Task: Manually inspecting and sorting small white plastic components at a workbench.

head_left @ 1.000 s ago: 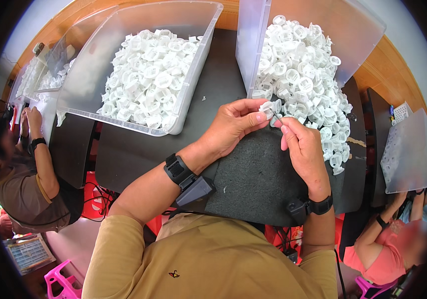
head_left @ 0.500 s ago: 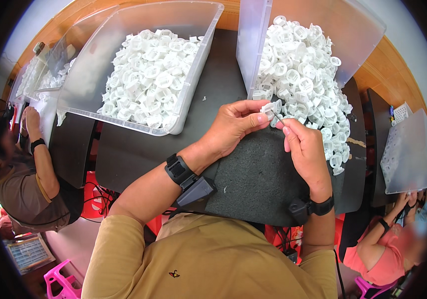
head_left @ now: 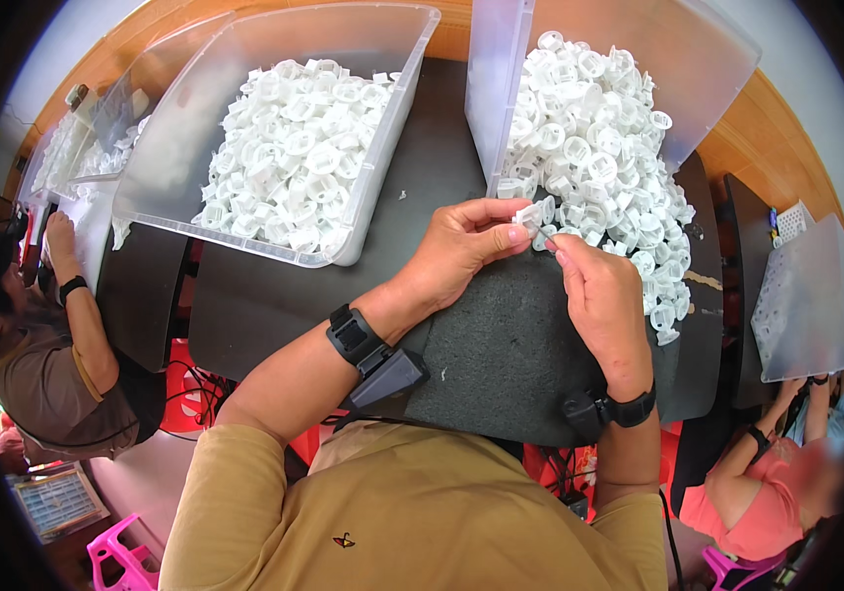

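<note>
One white plastic piece (head_left: 530,214) between two hands, left hand (head_left: 461,251) and right hand (head_left: 604,305).

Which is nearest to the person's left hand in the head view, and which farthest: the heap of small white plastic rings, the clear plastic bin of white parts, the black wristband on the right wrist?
From the left hand:
1. Heap of small white plastic rings, just right of the fingertips.
2. Clear plastic bin of white parts, up and left across the dark table.
3. Black wristband on the right wrist, lower right; close to the bin's distance, so ranks 2 and 3 are uncertain.
</note>
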`<state>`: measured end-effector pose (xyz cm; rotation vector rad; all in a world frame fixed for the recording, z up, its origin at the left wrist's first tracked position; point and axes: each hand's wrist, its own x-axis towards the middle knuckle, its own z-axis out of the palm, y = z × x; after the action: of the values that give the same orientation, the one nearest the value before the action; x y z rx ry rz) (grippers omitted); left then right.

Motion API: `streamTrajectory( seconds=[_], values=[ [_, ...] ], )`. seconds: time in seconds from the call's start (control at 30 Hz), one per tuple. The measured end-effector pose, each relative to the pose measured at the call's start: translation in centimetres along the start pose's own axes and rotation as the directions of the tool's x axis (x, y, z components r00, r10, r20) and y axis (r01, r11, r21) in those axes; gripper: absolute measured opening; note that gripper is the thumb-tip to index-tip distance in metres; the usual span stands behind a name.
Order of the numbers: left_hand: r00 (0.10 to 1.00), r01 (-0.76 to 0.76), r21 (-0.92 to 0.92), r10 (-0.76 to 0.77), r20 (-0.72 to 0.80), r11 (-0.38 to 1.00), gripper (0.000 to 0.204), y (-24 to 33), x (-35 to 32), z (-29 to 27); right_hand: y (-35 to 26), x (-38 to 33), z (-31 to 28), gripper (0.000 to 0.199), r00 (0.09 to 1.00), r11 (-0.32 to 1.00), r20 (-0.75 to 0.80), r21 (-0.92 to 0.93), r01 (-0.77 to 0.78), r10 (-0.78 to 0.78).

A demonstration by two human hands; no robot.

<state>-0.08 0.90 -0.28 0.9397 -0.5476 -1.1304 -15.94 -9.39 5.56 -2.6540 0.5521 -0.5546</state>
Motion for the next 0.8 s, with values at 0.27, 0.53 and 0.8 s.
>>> streamTrajectory(
  seconds=[0.27,0.53,0.8],
  values=[
    [1.000,-0.017,0.024,0.018,-0.006,1.000,0.037,0.1,0.0,-0.1,-0.4,-0.1,-1.1,0.013,0.997,0.998,0.069,0.059,-0.030,0.026],
    [1.000,0.000,0.015,0.000,-0.001,1.000,0.037,0.4,0.1,0.1,-0.3,-0.1,-0.6,0.013,0.998,0.998,0.010,0.030,-0.059,0.059],
    [1.000,-0.025,0.032,0.026,-0.014,0.999,0.038,0.3,-0.1,0.3,-0.5,-0.2,-0.1,0.013,0.999,0.999,-0.017,-0.015,-0.052,0.052]
  ],
)
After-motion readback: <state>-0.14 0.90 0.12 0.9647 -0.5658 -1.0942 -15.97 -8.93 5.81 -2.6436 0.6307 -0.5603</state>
